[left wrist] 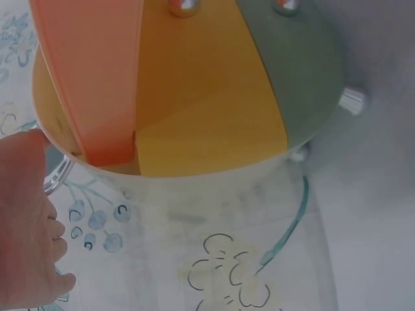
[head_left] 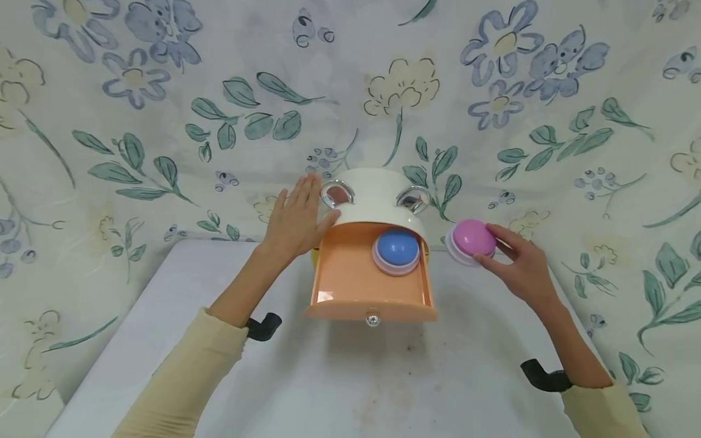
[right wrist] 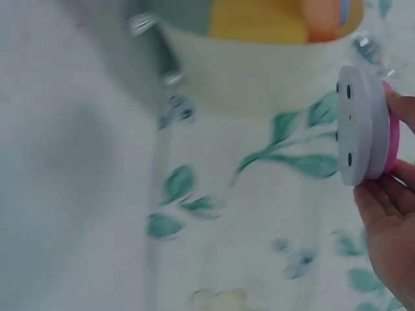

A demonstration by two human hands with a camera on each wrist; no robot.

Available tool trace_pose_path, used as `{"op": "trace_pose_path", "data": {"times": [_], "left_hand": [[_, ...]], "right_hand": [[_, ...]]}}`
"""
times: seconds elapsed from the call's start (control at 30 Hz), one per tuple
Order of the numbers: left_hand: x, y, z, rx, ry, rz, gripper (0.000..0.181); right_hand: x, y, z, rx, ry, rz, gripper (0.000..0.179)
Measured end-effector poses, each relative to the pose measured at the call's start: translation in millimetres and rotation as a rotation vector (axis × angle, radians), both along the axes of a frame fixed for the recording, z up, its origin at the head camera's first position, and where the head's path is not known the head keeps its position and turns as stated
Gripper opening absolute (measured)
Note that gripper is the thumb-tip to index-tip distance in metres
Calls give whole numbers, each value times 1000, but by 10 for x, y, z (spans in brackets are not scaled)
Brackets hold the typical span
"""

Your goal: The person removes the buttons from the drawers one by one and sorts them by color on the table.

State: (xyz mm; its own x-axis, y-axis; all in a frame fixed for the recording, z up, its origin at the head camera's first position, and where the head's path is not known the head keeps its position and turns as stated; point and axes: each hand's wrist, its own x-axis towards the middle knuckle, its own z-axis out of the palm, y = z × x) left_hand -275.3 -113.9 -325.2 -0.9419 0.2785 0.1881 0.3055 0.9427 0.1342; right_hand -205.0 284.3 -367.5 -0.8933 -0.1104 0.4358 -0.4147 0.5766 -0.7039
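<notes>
Right hand [head_left: 517,264] pinching pink button [head_left: 473,238] — left hand [head_left: 296,222], fingers straight, touching cabinet [head_left: 375,196]
Right wrist view alone is showing the button's underside [right wrist: 354,129].

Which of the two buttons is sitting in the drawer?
The blue button, inside the open orange drawer; the pink button is held outside it by the right hand.
</notes>
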Motion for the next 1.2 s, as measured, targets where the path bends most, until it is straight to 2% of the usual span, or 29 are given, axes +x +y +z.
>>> {"op": "trace_pose_path", "data": {"times": [0.17,0.4,0.57,0.93,1.2], "left_hand": [[1,-21,-9,1,0,1,84],[11,-31,-7,10,-4,4,84],[17,-21,-17,18,-9,1,84],[12,-5,-18,21,0,5,84],[-1,-17,-20,16,1,2,83]], "right_hand": [[-94,209,-372,31,-101,-58,61],[-199,350,-883,76,-207,-86,58],[-199,399,-1153,81,-298,-113,58],[-174,438,-1371,75,-381,-105,60],[-155,461,-1451,59,-376,-89,60]]}}
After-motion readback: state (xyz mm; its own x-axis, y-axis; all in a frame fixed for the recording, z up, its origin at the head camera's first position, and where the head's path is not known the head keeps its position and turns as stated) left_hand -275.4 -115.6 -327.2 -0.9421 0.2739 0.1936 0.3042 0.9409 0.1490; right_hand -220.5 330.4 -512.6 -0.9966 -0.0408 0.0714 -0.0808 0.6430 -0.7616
